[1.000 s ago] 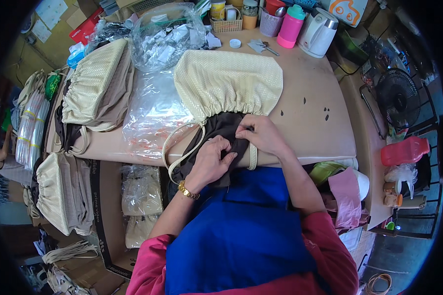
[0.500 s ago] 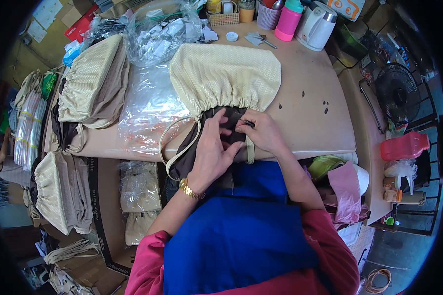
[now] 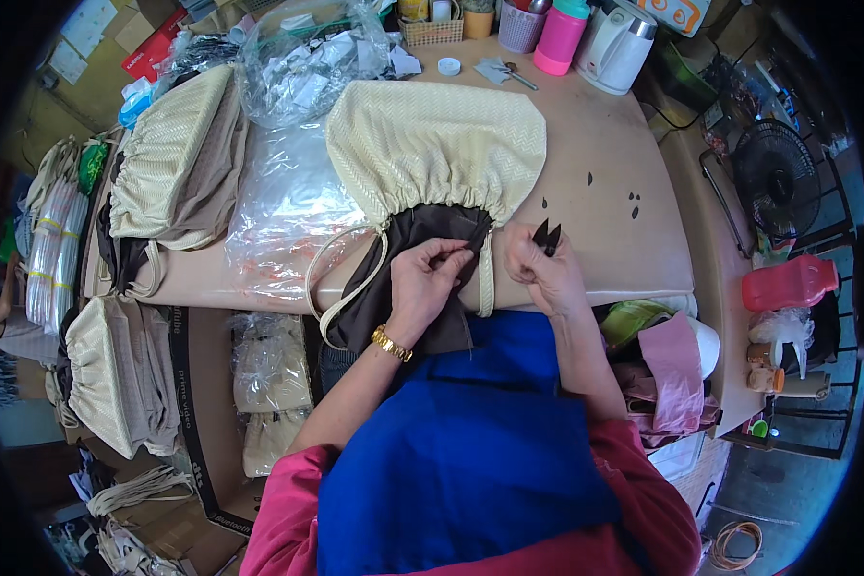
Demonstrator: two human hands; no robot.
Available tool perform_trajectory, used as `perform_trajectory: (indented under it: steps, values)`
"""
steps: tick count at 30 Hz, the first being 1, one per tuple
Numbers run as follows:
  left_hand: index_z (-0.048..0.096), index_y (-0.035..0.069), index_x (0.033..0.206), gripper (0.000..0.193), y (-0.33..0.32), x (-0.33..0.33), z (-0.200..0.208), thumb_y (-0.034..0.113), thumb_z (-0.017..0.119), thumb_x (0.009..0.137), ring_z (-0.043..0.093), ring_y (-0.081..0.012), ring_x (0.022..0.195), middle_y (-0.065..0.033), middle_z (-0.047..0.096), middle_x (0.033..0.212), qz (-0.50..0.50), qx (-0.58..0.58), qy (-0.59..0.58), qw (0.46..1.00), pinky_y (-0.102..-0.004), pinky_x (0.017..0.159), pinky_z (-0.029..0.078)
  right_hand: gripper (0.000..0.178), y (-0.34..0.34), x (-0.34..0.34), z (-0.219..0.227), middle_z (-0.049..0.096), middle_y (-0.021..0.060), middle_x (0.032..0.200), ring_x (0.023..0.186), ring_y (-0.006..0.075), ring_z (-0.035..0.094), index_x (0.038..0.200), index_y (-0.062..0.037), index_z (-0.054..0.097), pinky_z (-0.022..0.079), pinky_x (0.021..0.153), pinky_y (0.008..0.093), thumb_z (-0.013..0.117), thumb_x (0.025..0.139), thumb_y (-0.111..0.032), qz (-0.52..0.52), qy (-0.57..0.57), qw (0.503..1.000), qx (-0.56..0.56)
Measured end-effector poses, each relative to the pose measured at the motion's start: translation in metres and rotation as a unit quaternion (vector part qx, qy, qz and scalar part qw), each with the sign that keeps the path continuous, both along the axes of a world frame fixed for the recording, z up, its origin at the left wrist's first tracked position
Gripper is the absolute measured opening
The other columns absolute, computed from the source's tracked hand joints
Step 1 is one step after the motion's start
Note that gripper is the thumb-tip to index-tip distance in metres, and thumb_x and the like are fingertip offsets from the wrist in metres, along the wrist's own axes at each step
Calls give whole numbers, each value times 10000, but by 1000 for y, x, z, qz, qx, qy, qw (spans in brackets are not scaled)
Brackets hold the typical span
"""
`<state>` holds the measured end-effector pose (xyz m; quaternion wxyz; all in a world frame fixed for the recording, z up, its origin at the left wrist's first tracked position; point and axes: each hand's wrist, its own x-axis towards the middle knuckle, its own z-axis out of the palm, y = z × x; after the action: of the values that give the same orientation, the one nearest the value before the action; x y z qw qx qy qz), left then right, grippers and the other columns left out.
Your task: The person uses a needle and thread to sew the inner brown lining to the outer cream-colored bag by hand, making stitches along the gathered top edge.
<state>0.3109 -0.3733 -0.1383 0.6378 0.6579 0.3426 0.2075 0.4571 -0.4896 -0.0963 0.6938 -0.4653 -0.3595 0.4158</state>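
A cream woven bag (image 3: pixel 437 144) with a gathered edge lies on the table in front of me. Its dark brown lining (image 3: pixel 408 259) is pulled out toward me, and a cream strap (image 3: pixel 341 274) loops at its left. My left hand (image 3: pixel 424 283) pinches the lining between thumb and fingers near the gathered edge. My right hand (image 3: pixel 540 264) sits just right of the lining and holds small black thread snips (image 3: pixel 547 233), their blades pointing up and away from the fabric.
Several more cream bags (image 3: pixel 168 154) lie at the left. Clear plastic bags (image 3: pixel 293 206) cover the table's left half. A pink bottle (image 3: pixel 562 38), white kettle (image 3: pixel 619 43) and small baskets stand at the far edge. A black fan (image 3: pixel 776 187) stands at right.
My right hand has pulled away to the right of the lining, with the snips now visible. My left hand has shifted its pinch on the brown lining.
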Motion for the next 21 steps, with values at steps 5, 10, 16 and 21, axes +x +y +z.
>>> perform_trajectory:
  steps: [5, 10, 16, 21]
  values:
    - [618, 1, 883, 151, -2, -6, -3, 102, 594, 992, 561, -33, 708, 3, 597, 813, 10, -97, -127, 987, -291, 701, 624, 211, -3, -15, 9, 597, 57, 906, 814, 204, 645, 1011, -44, 667, 496, 695, 325, 707, 914, -227, -204, -337, 916, -81]
    - [514, 58, 856, 223, -2, -22, -3, 188, 527, 1037, 524, -38, 699, 19, 510, 794, 26, -196, -186, 963, -313, 723, 627, 343, -8, -19, 16, 562, 95, 998, 813, 293, 641, 1156, -91, 657, 506, 723, 405, 732, 832, -175, -179, -549, 803, -146]
    - [465, 60, 908, 210, -3, -30, 4, 212, 504, 1048, 529, -49, 739, -10, 508, 852, 39, -175, -192, 965, -300, 717, 627, 358, 6, -41, 34, 559, 90, 965, 808, 305, 637, 1093, -96, 607, 498, 717, 428, 753, 766, -112, -168, -603, 764, -157]
    - [467, 33, 889, 211, -6, -28, 11, 167, 489, 1050, 532, -46, 740, -9, 510, 838, 30, -85, -168, 982, -261, 689, 615, 316, 16, -51, 37, 575, 95, 935, 769, 332, 624, 1007, -86, 558, 487, 680, 438, 756, 762, -108, -153, -614, 763, -134]
